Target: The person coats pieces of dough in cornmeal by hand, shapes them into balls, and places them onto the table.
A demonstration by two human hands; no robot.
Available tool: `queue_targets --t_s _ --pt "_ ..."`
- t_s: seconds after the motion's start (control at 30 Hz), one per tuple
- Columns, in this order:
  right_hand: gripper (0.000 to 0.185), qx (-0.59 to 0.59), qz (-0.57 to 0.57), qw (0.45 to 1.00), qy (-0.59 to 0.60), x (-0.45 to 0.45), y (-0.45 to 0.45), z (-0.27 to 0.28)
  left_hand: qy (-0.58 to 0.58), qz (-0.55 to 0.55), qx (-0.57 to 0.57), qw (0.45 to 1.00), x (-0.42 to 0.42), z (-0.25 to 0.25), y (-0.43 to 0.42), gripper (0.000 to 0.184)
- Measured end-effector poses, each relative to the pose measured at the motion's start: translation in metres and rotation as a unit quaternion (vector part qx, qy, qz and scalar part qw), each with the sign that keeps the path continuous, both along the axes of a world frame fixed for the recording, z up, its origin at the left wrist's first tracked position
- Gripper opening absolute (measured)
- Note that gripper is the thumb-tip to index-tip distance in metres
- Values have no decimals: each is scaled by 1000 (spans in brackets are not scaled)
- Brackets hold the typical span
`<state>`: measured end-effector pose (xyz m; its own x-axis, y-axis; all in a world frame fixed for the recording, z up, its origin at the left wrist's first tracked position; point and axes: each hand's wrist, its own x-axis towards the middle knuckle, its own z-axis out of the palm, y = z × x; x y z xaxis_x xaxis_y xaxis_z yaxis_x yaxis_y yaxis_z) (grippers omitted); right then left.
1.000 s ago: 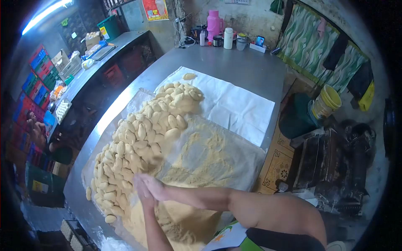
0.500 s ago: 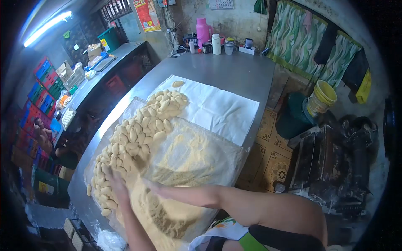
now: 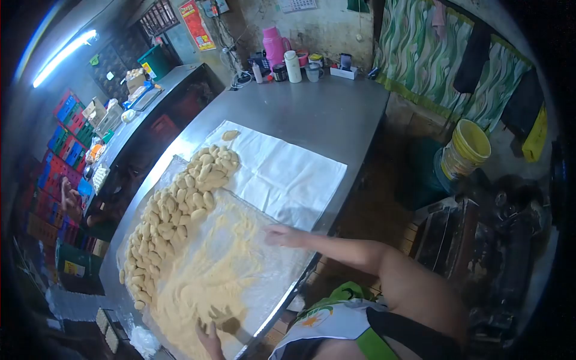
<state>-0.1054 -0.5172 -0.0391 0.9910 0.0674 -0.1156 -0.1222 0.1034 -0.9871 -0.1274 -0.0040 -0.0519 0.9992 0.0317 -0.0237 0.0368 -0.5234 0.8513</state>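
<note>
Fingers spread, my left hand (image 3: 209,337) is low over the pale yellow powder (image 3: 198,294), near the front edge of the table, with nothing in it. My right hand (image 3: 283,236) is at the right side of the clear plastic sheet (image 3: 273,261), close to its border with the white cloth (image 3: 294,174). Its fingers are smeared, and I cannot make out whether they touch the plastic. A long heap of oval dough pieces (image 3: 171,216) lies along the left side of the sheet. One separate dough piece (image 3: 230,135) rests on the cloth's far corner.
The metal table (image 3: 324,108) holds a pink thermos (image 3: 275,47), a white bottle (image 3: 293,66) and jars at its far end. Right of it stand a yellow bucket (image 3: 465,150) and dark machinery (image 3: 480,252). Another person (image 3: 71,201) is at the left, near stacked crates (image 3: 60,162).
Both hands have left the dough heap: the right moved right across the plastic, the left came back toward me. The mounded powder is now spread flatter. The camera view has shifted.
</note>
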Motion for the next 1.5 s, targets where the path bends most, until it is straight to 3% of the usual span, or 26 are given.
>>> queue_targets --t_s 0.03,0.1,0.17,0.3,0.43,0.5,0.57,0.7,0.8,0.97,1.07,1.13,1.27,1.33,1.5 --pt "54 21 -76 997 21 -27 -23 -16 2 0 2 1000 -12 2 -18 60" --pt "56 7 -158 983 96 -80 -70 -40 68 50 -42 996 -35 6 -57 60" --pt "55 -69 -233 961 135 -124 -106 -73 100 77 -64 990 -37 5 -77 60" --pt "51 -144 -358 907 170 -208 -138 -106 51 -27 -34 998 1 -17 -93 58" --pt "55 -235 -377 853 274 -292 -167 -197 34 -69 -44 996 55 8 -144 54" --pt "58 -231 -334 817 409 -332 -167 -174 31 -86 -60 994 74 14 -166 53" --pt "55 -142 -406 757 491 -382 -164 -224 22 -112 -61 992 85 21 -190 52" --pt "43 -179 -324 734 570 -418 -154 -178 25 -152 -72 986 93 2 -206 50" --pt "40 -294 -272 816 418 -441 -147 -179 41 -173 -75 981 100 -10 -205 49" --pt "39 -204 -366 757 501 -389 -160 -164 73 -166 -94 979 108 -32 -205 46" --pt "48 -265 -360 777 443 -338 -167 -124 67 -158 -97 980 116 -32 -204 42" --pt "56 -264 -447 773 365 -307 -175 -114 53 -154 -92 982 119 -30 -205 36" --pt "59 -290 -409 808 310 -234 -213 -102 24 -136 -79 987 118 -34 -192 19" --pt "58 -299 -401 844 195 -188 -222 -86 38 -120 -94 988 115 -35 -190 15" --pt "49 -313 -316 894 55 -80 -242 -60 71 -80 -93 990 106 -41 -194 7"
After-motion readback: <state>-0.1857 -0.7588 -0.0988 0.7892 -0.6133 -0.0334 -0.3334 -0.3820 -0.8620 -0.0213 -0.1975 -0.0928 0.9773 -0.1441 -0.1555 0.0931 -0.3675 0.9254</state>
